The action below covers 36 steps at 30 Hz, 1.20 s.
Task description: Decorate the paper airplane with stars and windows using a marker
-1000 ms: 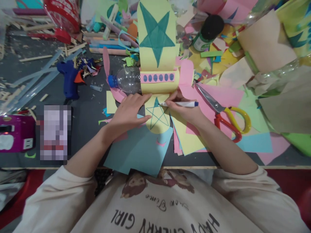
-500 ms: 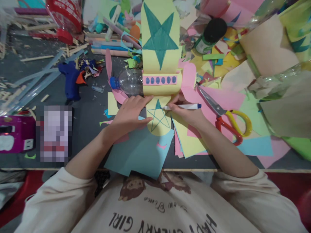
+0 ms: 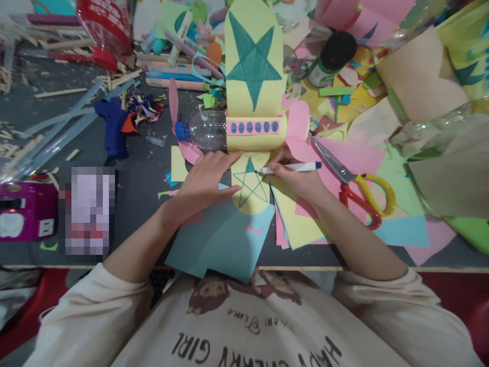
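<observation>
On the surface (image 3: 147,165), just beyond both hands, the bottle (image 3: 208,131) lies on its side, neck toward the left, apparently turned so that its near wing (image 3: 250,201) falls between the hands. A blue sheet (image 3: 221,237) sits under that wing's rounded end, perhaps as backing. The left hand (image 3: 206,176) lies spread, palm down, grasping nothing, fingertips at the wing's root and thumb at its edge, likely to stop it sliding. The right hand (image 3: 292,176) pinches the marker (image 3: 300,167) in a writing grip, nib low over the star (image 3: 250,183), which should suit fine strokes.

Beyond the hands, the far wing (image 3: 255,58) is yellow with a large green star filled in. The near wing is yellow too, its star only outlined except for a green point nearest the bottle. Between the wings, a pink strip (image 3: 255,127) carries blue dots.
</observation>
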Motion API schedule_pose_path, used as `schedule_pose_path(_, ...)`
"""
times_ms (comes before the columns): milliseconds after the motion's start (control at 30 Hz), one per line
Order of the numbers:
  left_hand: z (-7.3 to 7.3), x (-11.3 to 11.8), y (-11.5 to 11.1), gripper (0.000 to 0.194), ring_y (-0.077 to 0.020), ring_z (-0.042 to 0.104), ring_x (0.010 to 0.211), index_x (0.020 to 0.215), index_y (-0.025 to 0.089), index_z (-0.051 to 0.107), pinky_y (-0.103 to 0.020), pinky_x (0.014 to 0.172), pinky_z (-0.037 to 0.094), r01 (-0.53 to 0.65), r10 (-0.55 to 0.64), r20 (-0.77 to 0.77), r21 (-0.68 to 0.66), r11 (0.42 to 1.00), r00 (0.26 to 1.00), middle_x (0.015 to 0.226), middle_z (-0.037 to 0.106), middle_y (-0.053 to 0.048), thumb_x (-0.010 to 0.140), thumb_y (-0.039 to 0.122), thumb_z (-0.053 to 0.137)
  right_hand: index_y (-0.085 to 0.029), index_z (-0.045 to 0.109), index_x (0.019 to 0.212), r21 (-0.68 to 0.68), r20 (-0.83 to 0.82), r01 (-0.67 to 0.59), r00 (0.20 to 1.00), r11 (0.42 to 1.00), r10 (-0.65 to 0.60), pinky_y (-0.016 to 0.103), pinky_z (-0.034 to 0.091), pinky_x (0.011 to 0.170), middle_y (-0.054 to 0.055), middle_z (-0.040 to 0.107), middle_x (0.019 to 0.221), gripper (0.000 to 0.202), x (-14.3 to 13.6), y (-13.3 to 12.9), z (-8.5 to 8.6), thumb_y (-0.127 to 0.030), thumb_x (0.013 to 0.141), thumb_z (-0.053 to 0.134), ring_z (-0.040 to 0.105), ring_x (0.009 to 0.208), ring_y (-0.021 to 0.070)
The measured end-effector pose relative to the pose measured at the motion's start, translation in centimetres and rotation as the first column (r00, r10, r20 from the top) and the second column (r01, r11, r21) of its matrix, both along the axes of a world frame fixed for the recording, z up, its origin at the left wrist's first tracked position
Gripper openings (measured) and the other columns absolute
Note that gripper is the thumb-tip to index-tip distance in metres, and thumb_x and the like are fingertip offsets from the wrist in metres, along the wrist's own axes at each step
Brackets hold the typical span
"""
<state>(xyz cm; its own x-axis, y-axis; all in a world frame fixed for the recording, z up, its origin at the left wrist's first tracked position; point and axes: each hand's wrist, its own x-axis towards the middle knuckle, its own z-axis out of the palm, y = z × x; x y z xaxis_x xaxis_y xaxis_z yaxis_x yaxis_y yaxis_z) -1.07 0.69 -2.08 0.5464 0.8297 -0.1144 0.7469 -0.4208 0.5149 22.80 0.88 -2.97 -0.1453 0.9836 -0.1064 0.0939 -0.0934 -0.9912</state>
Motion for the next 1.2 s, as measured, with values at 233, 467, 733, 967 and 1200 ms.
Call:
schedule_pose_path(233, -0.1, -0.2, 0.0, 0.081, -0.0313, 0.053, 0.113, 0.157, 0.018, 0.044, -0.04, 0.103, 0.04, 0.015, -0.015, 0.018, 0.009, 1.0, 1.0, 0.126, 0.062, -0.011, 0.097, 0.071, 0.05, -0.025, 0.06, 0.066, -0.092, -0.031, 0.03, 0.999, 0.995, -0.033, 0.033, 0.051, 0.057, -0.001, 0.059, 0.062, 0.033, -0.4, -0.6, 1.4, -0.053, 0.078, 0.074, 0.055, 0.057, 0.0149)
schedule_pose_path(467, -0.3, -0.3, -0.2, 0.097, -0.0311, 0.053, 0.111, 0.157, 0.017, 0.045, -0.041, 0.102, 0.04, 0.033, -0.035, 0.047, 0.045, 0.998, 0.998, 0.122, 0.062, -0.013, 0.092, 0.087, 0.029, -0.023, 0.07, 0.082, -0.037, -0.026, -0.014, 1.0, 0.999, 0.013, 0.029, 0.047, 0.059, 0.0, 0.068, 0.071, 0.021, -1.2, -2.5, 0.8, -0.042, 0.079, 0.077, 0.061, 0.063, 0.0142)
schedule_pose_path(733, -0.3, -0.2, -0.3, 0.104, -0.0304, 0.053, 0.11, 0.157, 0.016, 0.046, -0.039, 0.101, 0.04, 0.029, -0.032, 0.052, 0.056, 0.998, 0.998, 0.121, 0.062, -0.012, 0.088, 0.09, 0.019, -0.022, 0.071, 0.079, -0.018, 0.04, -0.043, 0.998, 0.999, 0.044, 0.03, 0.048, 0.059, 0.0, 0.069, 0.069, 0.02, -0.9, -2.5, 0.4, -0.041, 0.08, 0.074, 0.06, 0.061, 0.0149)
schedule_pose_path(967, -0.3, -0.3, -0.3, 0.109, -0.0301, 0.053, 0.107, 0.156, 0.011, 0.047, -0.039, 0.099, 0.041, 0.042, -0.046, 0.048, 0.092, 0.995, 0.998, 0.119, 0.063, -0.014, 0.087, 0.09, 0.013, -0.022, 0.07, 0.07, -0.058, 0.097, -0.083, 0.991, 0.995, 0.089, 0.028, 0.043, 0.052, 0.0, 0.069, 0.064, 0.015, -1.0, -2.7, 0.9, -0.036, 0.077, 0.072, 0.057, 0.056, 0.0141)
schedule_pose_path(1200, -0.3, -0.3, -0.2, 0.108, -0.0304, 0.054, 0.11, 0.156, 0.014, 0.047, -0.038, 0.101, 0.041, 0.031, -0.034, 0.054, 0.063, 0.998, 0.998, 0.123, 0.063, -0.013, 0.086, 0.091, 0.017, -0.023, 0.069, 0.065, -0.059, -0.024, -0.04, 0.999, 0.997, 0.039, 0.031, 0.047, 0.056, 0.001, 0.069, 0.063, 0.017, -1.2, -2.4, 1.5, -0.034, 0.076, 0.076, 0.06, 0.058, 0.0161)
